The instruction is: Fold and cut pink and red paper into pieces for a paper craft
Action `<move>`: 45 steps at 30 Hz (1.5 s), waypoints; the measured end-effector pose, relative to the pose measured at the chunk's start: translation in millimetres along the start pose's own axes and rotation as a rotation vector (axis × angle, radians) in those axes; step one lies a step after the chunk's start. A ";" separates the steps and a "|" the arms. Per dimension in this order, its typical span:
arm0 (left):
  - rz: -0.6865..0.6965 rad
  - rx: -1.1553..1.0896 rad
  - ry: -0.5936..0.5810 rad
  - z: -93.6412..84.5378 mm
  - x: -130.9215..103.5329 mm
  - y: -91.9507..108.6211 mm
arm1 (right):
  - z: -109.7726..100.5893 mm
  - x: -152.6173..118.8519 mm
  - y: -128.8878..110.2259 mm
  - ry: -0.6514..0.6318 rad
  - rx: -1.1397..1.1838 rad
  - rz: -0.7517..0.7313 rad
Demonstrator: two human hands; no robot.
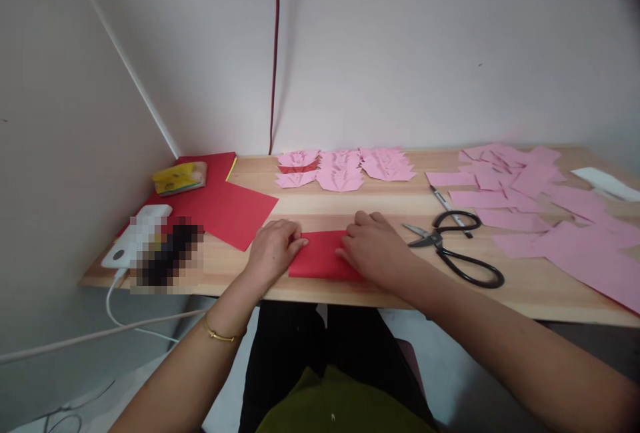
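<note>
The left hand (274,246), fingers curled, has its thumb on the red paper (321,256) beside the table's (387,202) near edge; the right hand (373,246) lays bent fingers over that paper's right part. Whether either pinches it, I cannot tell. Scissors (436,240) lie right.

Soft, even, slightly dim light covers my desk (350,205) and the wall (380,53); I cannot tell its source. A faint shadow runs beside the cord (276,53). My red sheet (320,256) shows clearly, but the white paper (607,183) at far right blurs. My forearms (500,333) stretch toward the lower edges, the top right corner is dark, and pixel blocks (167,256) hide a patch at left.
</note>
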State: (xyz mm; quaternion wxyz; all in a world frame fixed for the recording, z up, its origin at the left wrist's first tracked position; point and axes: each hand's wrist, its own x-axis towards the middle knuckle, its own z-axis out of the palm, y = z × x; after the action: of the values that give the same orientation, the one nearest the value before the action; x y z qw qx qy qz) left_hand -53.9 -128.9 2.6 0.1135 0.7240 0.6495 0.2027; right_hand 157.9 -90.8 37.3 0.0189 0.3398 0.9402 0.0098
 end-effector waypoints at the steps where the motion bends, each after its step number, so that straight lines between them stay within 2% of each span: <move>1: -0.004 0.006 -0.001 -0.1 -0.2 0.2 | -1.1 4.5 -1.5 -0.041 0.007 0.017; 4: 0.000 0.024 0.000 -0.8 -1.1 1.2 | -1.3 14.5 -5.2 -0.092 0.021 0.101; 13: 0.050 0.040 -0.042 -4.4 1.6 -0.6 | 5.8 18.8 -5.6 -0.037 0.094 0.226; 16: 0.061 0.033 -0.070 -5.3 3.0 -1.2 | 8.7 27.7 -0.4 -0.075 0.118 0.270; 19: 0.066 0.048 -0.080 -6.0 4.1 -1.8 | 10.6 34.7 4.2 -0.111 0.129 0.278; 22: 0.055 0.066 -0.119 -11.5 6.6 -1.0 | 12.4 35.8 6.3 -0.092 0.133 0.247; 25: 0.075 0.124 -0.198 -23.5 10.1 9.5 | 14.4 34.0 6.4 -0.084 0.116 0.221; 28: 0.181 0.196 -0.203 -32.8 9.4 34.5 | 15.3 32.9 6.4 -0.078 0.096 0.201; 29: 0.242 0.180 -0.237 -33.1 7.1 44.3 | 15.2 32.9 6.6 -0.077 0.093 0.193; 32: 0.360 0.103 -0.353 -23.8 -6.7 66.6 | 14.6 33.9 7.5 -0.095 0.091 0.175; 33: 0.375 0.098 -0.356 -18.2 -13.2 69.8 | 14.6 34.5 7.7 -0.105 0.092 0.173; 35: 0.411 0.136 -0.312 -5.7 -28.1 69.6 | 15.5 35.4 8.2 -0.108 0.090 0.171; 39: 0.372 0.271 -0.282 14.1 -57.8 58.1 | 19.8 35.9 8.7 -0.079 0.082 0.172; 42: 0.351 0.316 -0.213 21.8 -74.9 55.7 | 23.1 35.3 8.7 -0.063 0.078 0.172; 45: 0.293 0.338 -0.155 24.1 -83.2 63.1 | 24.9 34.5 8.2 -0.050 0.071 0.174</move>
State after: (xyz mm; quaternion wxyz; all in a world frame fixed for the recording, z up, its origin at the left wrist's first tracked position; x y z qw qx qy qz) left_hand 7.0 -216.9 -4.1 0.0097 0.8327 0.5514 0.0492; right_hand 137.8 -62.3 11.6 0.0294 0.4210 0.9061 -0.0306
